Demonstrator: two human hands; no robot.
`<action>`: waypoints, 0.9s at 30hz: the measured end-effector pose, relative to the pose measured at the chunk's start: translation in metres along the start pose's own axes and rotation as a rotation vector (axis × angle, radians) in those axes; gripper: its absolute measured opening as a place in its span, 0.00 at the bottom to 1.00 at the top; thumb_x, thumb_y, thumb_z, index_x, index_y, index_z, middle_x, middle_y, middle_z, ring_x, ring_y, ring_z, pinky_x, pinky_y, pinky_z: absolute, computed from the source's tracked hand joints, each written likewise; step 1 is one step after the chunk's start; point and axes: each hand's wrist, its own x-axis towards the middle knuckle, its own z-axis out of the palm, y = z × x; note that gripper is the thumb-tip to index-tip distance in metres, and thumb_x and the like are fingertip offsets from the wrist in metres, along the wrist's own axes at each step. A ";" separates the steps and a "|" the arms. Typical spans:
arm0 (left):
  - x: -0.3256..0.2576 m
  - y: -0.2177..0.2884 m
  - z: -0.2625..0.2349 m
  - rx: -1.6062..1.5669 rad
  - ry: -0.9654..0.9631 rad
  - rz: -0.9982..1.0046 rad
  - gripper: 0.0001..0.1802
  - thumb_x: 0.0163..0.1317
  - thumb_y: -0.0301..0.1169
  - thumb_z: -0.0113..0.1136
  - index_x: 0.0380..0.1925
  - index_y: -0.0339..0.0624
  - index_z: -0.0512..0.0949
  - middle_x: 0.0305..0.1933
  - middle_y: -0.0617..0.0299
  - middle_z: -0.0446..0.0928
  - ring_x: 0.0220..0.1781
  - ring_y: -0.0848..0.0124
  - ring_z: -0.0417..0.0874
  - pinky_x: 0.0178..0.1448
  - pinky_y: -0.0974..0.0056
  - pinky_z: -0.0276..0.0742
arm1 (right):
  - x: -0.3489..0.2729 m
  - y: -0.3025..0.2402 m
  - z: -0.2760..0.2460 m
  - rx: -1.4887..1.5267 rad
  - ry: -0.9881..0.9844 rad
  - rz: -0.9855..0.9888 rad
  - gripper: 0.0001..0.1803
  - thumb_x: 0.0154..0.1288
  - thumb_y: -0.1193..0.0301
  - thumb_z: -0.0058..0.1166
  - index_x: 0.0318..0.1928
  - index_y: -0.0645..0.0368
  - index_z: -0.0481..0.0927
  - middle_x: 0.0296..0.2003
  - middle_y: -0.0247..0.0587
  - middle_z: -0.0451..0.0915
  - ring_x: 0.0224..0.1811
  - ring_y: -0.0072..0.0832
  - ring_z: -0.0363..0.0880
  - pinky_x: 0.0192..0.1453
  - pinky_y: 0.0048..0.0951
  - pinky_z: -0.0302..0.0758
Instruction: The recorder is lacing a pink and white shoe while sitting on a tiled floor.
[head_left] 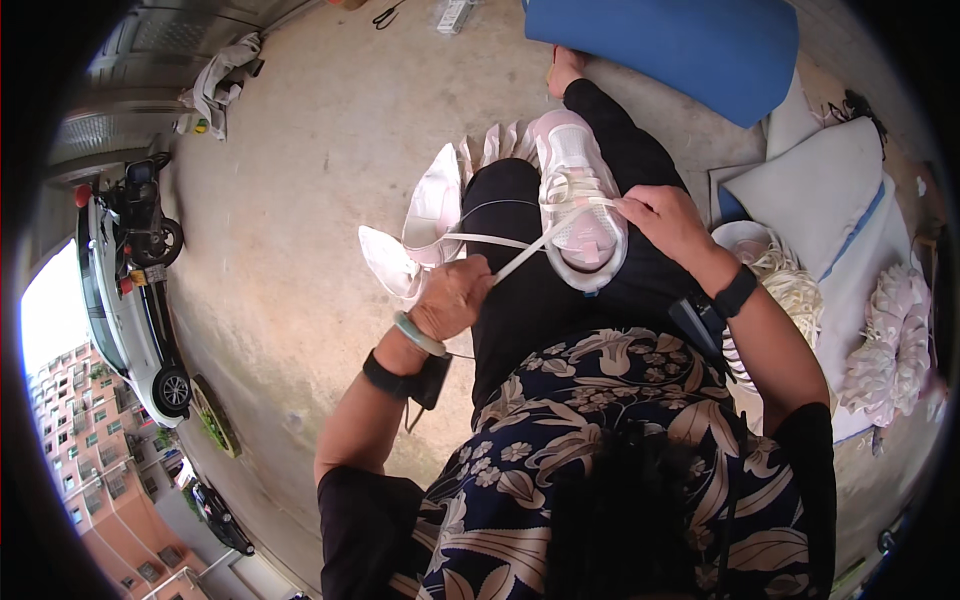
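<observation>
A pale pink and white shoe (578,200) rests on my lap, on my black trousers (540,290). My right hand (668,222) lies on the shoe's right side, fingers pinching the white lace (520,262) at the eyelets. My left hand (452,296) is closed on the free end of that lace, drawn out taut to the lower left. A green bangle and a black wristband sit on my left wrist. More pale shoes (432,212) lie on the floor beside my left knee.
Concrete floor (320,180) spreads to the left. A blue mat (680,45) lies at the top. On the right are a white bag (830,200), a bowl of white laces (790,285) and stacked soles (895,340). A scooter (145,215) and white car (130,320) stand far left.
</observation>
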 end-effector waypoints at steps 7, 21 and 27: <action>0.020 0.021 -0.003 0.016 -0.124 0.154 0.06 0.53 0.28 0.58 0.23 0.39 0.72 0.19 0.52 0.72 0.24 0.54 0.75 0.27 0.58 0.68 | -0.034 0.031 -0.038 0.062 0.328 -0.005 0.09 0.55 0.67 0.57 0.25 0.59 0.76 0.15 0.41 0.70 0.16 0.30 0.67 0.23 0.29 0.64; 0.109 0.015 0.028 -0.051 0.157 0.155 0.10 0.47 0.19 0.58 0.33 0.36 0.77 0.27 0.57 0.75 0.27 0.66 0.78 0.33 0.67 0.73 | -0.073 0.099 -0.064 0.314 0.198 0.305 0.12 0.58 0.72 0.54 0.19 0.62 0.72 0.14 0.22 0.60 0.19 0.12 0.55 0.22 0.20 0.54; 0.107 0.025 0.030 -0.052 0.161 -0.002 0.10 0.47 0.24 0.60 0.32 0.36 0.76 0.26 0.56 0.75 0.25 0.64 0.78 0.31 0.64 0.72 | -0.065 0.102 -0.060 0.037 0.301 0.186 0.12 0.59 0.71 0.54 0.21 0.62 0.71 0.13 0.26 0.60 0.18 0.14 0.56 0.22 0.21 0.56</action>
